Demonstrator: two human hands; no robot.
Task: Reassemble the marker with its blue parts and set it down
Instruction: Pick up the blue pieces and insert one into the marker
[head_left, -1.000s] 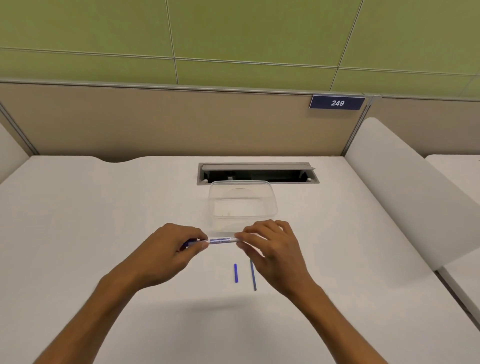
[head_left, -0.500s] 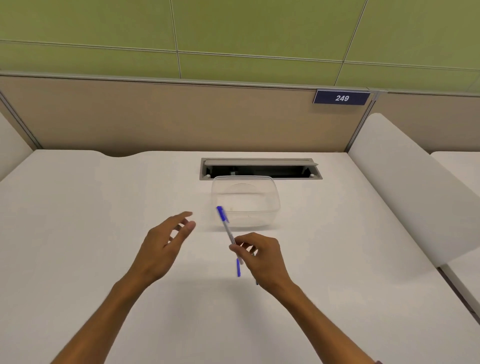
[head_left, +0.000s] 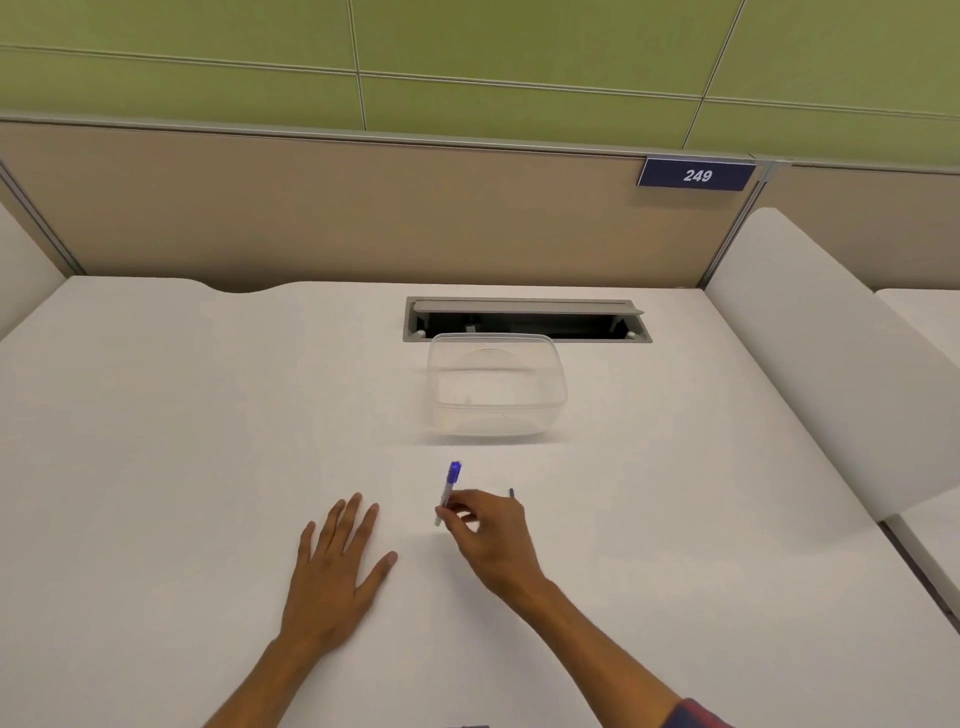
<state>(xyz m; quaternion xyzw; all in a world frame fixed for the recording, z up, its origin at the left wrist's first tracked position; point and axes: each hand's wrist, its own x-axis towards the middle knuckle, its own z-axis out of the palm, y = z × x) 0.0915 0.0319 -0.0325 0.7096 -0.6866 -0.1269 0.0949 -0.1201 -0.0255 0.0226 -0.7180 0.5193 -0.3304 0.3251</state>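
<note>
A clear plastic container (head_left: 496, 387) is seen on the white desk (head_left: 156, 441), just before an open cable hatch (head_left: 524, 318). A beige partition (head_left: 311, 208) is set behind, a blue plate marked 249 (head_left: 696, 175) fixed to it.

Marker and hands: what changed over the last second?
The left hand let go of the marker and now lies flat on the desk. The right hand alone holds the marker, swung from level to blue end pointing away, barrel end low. The clear tub stayed put.
</note>
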